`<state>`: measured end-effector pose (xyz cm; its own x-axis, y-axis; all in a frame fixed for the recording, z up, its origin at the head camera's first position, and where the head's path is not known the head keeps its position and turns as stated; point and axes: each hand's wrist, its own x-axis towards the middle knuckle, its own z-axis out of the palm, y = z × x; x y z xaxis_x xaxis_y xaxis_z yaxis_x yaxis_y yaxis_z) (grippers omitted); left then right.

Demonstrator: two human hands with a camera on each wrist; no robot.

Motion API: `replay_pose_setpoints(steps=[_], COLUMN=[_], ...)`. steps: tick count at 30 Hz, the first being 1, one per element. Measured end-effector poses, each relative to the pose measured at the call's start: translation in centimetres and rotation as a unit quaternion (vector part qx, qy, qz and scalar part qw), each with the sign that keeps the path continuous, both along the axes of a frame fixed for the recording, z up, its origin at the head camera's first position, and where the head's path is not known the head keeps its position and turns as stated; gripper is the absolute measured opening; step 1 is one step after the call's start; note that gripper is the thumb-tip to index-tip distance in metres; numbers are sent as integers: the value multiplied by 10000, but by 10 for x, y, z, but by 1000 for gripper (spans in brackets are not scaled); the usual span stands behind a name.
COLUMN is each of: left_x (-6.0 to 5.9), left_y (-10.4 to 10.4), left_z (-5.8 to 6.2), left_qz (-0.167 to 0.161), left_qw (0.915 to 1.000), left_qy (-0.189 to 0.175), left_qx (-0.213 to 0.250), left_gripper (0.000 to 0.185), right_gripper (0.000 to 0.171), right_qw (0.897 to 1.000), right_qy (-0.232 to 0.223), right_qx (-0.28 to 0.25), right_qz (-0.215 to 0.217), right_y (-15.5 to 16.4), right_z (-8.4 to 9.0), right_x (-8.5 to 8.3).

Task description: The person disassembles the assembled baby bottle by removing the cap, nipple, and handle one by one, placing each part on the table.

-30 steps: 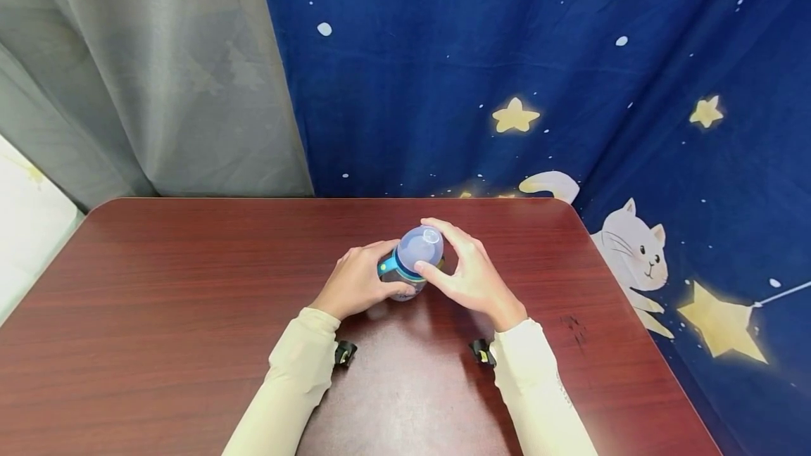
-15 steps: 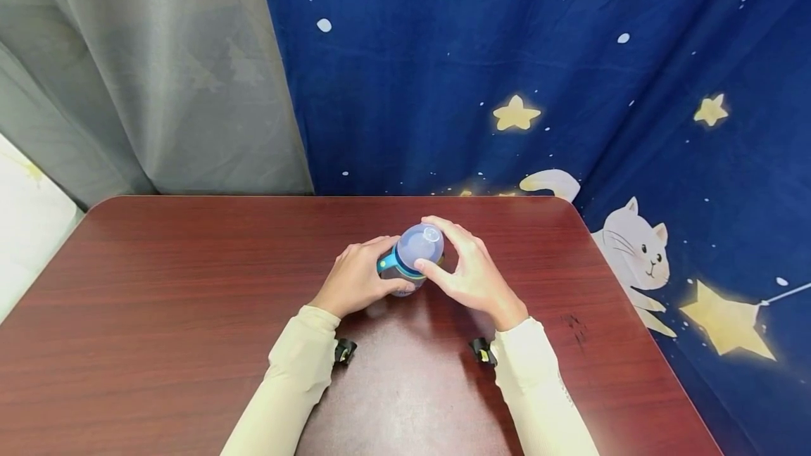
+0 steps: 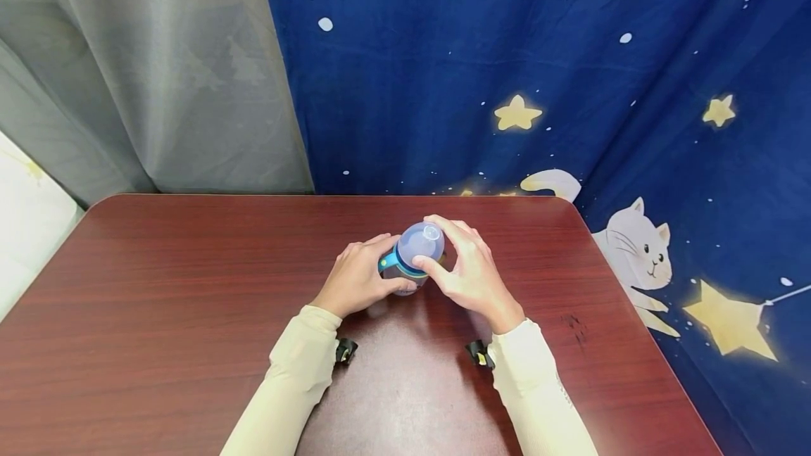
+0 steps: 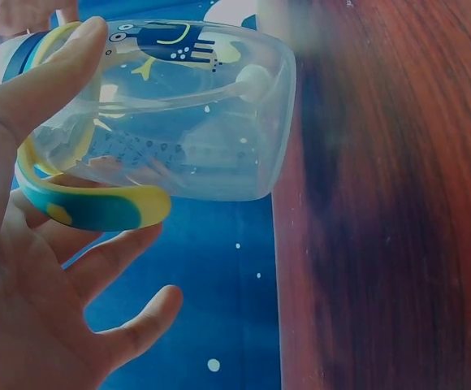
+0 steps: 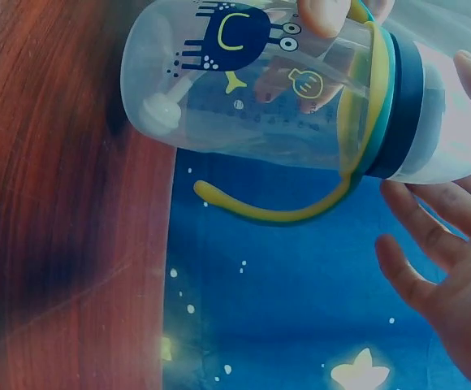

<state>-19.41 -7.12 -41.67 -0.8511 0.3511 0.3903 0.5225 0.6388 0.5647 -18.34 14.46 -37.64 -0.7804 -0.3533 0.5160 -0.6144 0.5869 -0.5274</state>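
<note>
A clear baby bottle (image 3: 405, 274) with a blue collar, yellow-teal handles (image 5: 276, 213) and a translucent dome cap (image 3: 421, 241) is held tilted just above the red-brown table (image 3: 190, 301). My left hand (image 3: 357, 276) grips the bottle's body, thumb across it (image 4: 49, 73), with one handle (image 4: 97, 207) against the palm. My right hand (image 3: 469, 273) curls round the cap, its thumb on the front and its fingers over the top. In the right wrist view, a straw weight (image 5: 161, 112) shows inside the bottle body (image 5: 268, 97).
A blue curtain with stars and a cat (image 3: 640, 252) hangs behind and to the right of the table. A grey curtain (image 3: 146, 76) hangs at the back left. The table's right edge (image 3: 633, 315) runs close to my right forearm.
My right hand has closed in a little round the cap, thumb sliding up its front. The bottle and my left hand have barely moved.
</note>
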Motion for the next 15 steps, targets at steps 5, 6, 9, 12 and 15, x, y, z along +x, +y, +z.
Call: replay_pose_setpoints(steps=[5,6,9,12,15], left_x=[0,0,1,1,0], left_y=[0,0,0,-1,-1], left_z=[1,1,1,1,0], left_qz=[30,31,68,72,57], left_qw=[10000,10000,9999,9999,9998], left_qy=[-49,-60,-112,-144,-168], left_qx=[-37,-32,-20,-8,-4], left_gripper=[77,77,79,79,78], right_gripper=[60,60,59,60,60], right_qw=[9998,9997,9996,9995,9993], right_qy=[200,231,279,299,332], right_qx=[5,4,-8,-7,-13], right_qz=[-32,-38,-61,-108,-159], right_y=[-2,-2,-3,-4,-5], right_z=[1,2,2,1,0], right_x=[0,1,1,1,1])
